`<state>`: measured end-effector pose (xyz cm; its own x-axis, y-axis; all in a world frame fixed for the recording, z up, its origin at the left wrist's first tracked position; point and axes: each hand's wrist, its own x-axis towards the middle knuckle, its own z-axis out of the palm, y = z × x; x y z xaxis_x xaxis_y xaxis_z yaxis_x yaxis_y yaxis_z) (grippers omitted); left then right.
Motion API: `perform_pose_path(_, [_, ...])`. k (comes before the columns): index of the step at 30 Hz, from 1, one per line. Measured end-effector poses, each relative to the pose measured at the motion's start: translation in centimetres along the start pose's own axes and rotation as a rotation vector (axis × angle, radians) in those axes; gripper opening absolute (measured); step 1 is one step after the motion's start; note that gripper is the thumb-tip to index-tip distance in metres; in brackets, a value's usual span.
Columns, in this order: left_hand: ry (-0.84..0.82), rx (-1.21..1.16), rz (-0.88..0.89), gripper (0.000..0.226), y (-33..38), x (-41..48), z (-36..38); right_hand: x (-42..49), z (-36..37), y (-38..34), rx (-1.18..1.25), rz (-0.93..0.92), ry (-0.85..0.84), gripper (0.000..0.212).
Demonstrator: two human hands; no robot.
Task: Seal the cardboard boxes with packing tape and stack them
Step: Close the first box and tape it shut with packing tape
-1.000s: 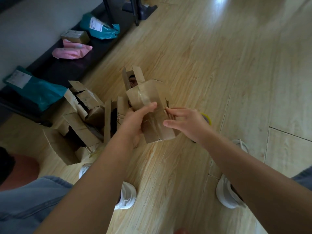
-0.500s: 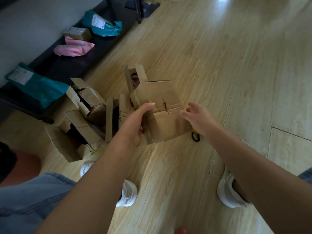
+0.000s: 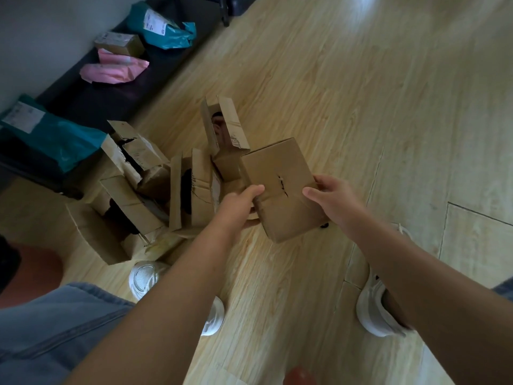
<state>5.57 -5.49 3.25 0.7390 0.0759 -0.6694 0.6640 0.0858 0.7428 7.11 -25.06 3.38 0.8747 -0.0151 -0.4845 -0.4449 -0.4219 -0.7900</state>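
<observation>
We hold the small box (image 3: 280,190) above the floor (image 3: 361,107), left hand (image 3: 238,204) and right hand (image 3: 333,201) gripping its sides. Its torn seam could open if we squeeze.

One closed cardboard box (image 3: 280,187) sits between the fingers of two hands, the left hand (image 3: 238,204) and the right hand (image 3: 333,198). Beyond the left fingertips, I count about four open cardboard boxes (image 3: 194,190) clustered on the floor. Farther off past those fingers lie two teal mailer bags (image 3: 166,29), one pink mailer bag (image 3: 113,70) and one small sealed parcel (image 3: 119,43); two white shoes (image 3: 377,309) show below the wrists.
</observation>
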Motion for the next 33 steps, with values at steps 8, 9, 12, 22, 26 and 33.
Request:
perform_pose_path(8, [0.079, -0.011, -0.235, 0.032, -5.1, 3.4, 1.7, 4.7, 2.5, 3.7, -0.321, 0.034, -0.032, 0.049])
perform_pose_path(9, [0.088, -0.033, -0.248, 0.035, -5.7, 3.9, 1.8, 5.0, 2.7, 3.9, -0.36, 0.036, -0.041, 0.049])
perform_pose_path(12, [0.144, -0.096, -0.293, 0.035, -7.6, 5.7, 1.8, 6.2, 3.7, 5.1, -0.443, 0.048, -0.086, 0.049])
perform_pose_path(22, [0.288, 0.207, -0.271, 0.052, -8.9, 7.2, 1.7, 7.2, 4.9, 6.2, -0.36, 0.031, -0.084, 0.042])
perform_pose_path(26, [0.466, 0.426, -0.079, 0.06, -7.2, 6.0, 1.7, 7.2, 2.4, 7.3, -0.367, 0.047, 0.109, 0.048])
perform_pose_path(33, [0.398, 0.593, 0.247, 0.044, -6.2, 4.1, 3.1, 8.1, -1.7, 10.4, -0.86, 0.068, -0.033, 0.043])
